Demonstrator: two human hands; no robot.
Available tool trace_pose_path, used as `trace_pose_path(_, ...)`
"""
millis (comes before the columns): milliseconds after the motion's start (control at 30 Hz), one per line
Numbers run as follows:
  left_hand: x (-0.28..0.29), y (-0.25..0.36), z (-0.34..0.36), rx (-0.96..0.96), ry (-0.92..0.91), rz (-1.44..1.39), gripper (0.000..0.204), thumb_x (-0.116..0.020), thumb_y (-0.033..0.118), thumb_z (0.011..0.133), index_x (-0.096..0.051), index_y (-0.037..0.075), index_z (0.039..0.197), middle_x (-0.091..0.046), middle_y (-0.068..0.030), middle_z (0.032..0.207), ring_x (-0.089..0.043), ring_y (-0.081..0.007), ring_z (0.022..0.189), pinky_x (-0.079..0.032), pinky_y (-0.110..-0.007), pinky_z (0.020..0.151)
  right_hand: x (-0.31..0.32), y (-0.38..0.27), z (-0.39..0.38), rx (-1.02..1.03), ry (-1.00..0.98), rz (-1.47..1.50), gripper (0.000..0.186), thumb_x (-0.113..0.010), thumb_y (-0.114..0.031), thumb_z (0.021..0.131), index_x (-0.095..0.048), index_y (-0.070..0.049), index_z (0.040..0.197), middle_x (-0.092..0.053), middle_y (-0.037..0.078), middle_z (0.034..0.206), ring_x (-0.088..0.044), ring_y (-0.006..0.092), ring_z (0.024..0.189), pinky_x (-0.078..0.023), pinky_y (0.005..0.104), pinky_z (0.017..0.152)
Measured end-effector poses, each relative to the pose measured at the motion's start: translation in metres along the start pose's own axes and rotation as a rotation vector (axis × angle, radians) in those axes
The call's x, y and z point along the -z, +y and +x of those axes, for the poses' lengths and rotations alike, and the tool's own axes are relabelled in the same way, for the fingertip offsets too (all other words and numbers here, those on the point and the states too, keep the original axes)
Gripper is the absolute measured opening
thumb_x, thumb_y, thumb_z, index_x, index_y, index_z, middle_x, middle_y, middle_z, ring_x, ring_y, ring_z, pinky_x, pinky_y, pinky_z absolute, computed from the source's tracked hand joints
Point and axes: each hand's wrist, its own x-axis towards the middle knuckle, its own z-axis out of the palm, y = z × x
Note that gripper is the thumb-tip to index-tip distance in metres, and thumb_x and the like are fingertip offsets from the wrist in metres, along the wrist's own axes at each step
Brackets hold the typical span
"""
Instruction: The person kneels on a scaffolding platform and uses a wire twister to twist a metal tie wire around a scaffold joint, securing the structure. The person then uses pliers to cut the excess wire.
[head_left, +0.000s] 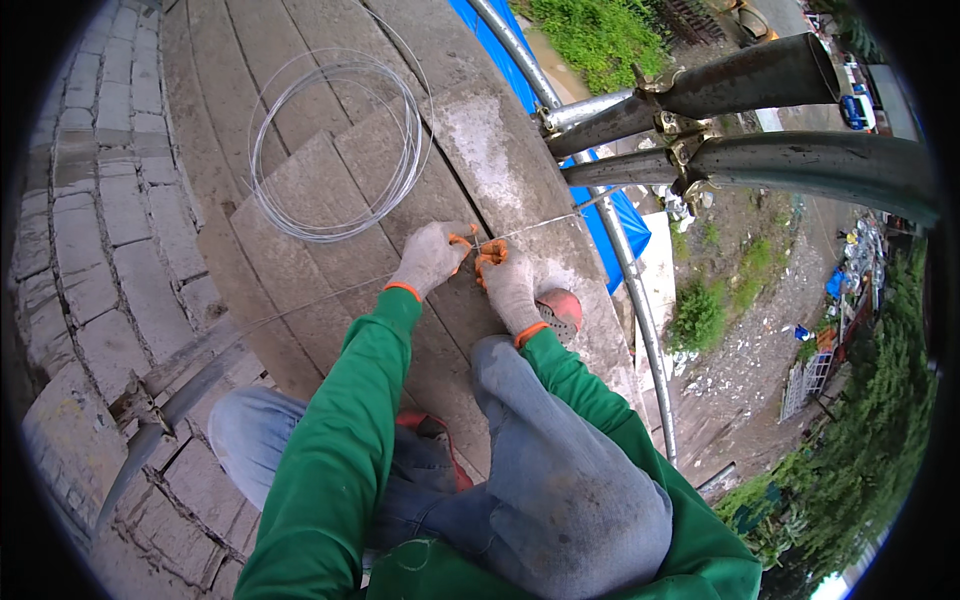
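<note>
The person crouched on weathered planks (300,230) high on a scaffold, knees drawn up so both hands could meet low in front of the body. The left hand (430,258) and the right hand (508,283), both in grey gloves with orange fingertips, were closed on a thin wire (545,224) where they met, fingertips nearly touching. Pinching it from both sides like this looked like a way to hold a short stretch steady while bending or twisting it.

From the hands the wire ran up and right toward the clamped pipes (720,120), taut enough to show as a straight line. Another faint strand trailed left across the planks toward the brick wall (100,250).

A loose coil (335,150) of the same wire lay flat on the planks just beyond the hands, apart from them but within easy reach, probably kept there as the supply.

An orange shoe toe (560,305) rested just right of the right hand, close to the plank edge. A slim rail (620,260) curved past that edge, with blue sheeting (615,220) behind it and the ground far below.
</note>
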Motion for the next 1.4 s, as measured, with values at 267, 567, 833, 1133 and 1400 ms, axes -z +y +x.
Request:
trace_pose_path(267,-0.025,-0.018,-0.020,-0.386,0.298,0.279,0.035,-0.074,0.015,0.085,-0.075,0.014,0.119,-0.074,-0.0127,0.097,-0.072,-0.0276,0.079,-0.057,-0.041,0.076,0.020,0.002,-0.009,-0.006,-0.272,0.232,0.043,-0.070,0.005,0.085,-0.056,-0.004,0.124,-0.069,0.008,0.098,-0.067,0.0148,0.075,-0.055,0.0306,0.058)
trace_pose_path(567,-0.044,-0.020,-0.007,-0.346,0.411,0.251,0.031,-0.075,0.022,0.081,-0.077,0.017,0.111,-0.069,-0.0132,0.092,-0.066,-0.0336,0.092,-0.050,-0.046,0.088,0.043,0.035,0.005,0.865,-0.095,-0.566,0.050,-0.072,-0.010,0.083,-0.062,-0.014,0.132,-0.068,0.016,0.111,-0.066,0.0368,0.103,-0.054,0.0487,0.089)
trace_pose_path(833,-0.046,-0.011,-0.015,-0.231,0.391,0.233,0.029,-0.072,0.016,0.080,-0.074,0.012,0.109,-0.069,-0.0113,0.099,-0.064,-0.0335,0.103,-0.044,-0.050,0.095,0.051,-0.050,0.037,0.894,-0.125,-0.925,0.028,-0.069,-0.028,0.090,-0.069,-0.013,0.114,-0.071,0.016,0.100,-0.068,0.0367,0.095,-0.055,0.0496,0.082)
trace_pose_path(1133,-0.034,-0.020,-0.033,-0.153,0.445,-0.273,0.046,-0.069,0.000,0.081,-0.064,0.006,0.126,-0.072,-0.0173,0.111,-0.070,-0.0339,0.103,-0.057,-0.042,0.086,0.024,-0.111,0.070,0.047,-0.439,-0.910,0.039,-0.062,-0.041,0.095,-0.075,-0.004,0.095,-0.074,0.020,0.092,-0.071,0.0375,0.098,-0.055,0.0502,0.086)
trace_pose_path(1400,-0.033,-0.032,-0.032,-0.270,0.415,0.149,0.033,-0.073,0.018,0.080,-0.075,0.014,0.113,-0.071,-0.0139,0.108,-0.067,-0.0355,0.099,-0.052,-0.047,0.091,0.019,-0.082,0.036,0.679,-0.063,-1.049,0.030,-0.066,-0.037,0.091,-0.075,-0.010,0.103,-0.070,0.020,0.097,-0.070,0.0386,0.094,-0.055,0.0504,0.087)
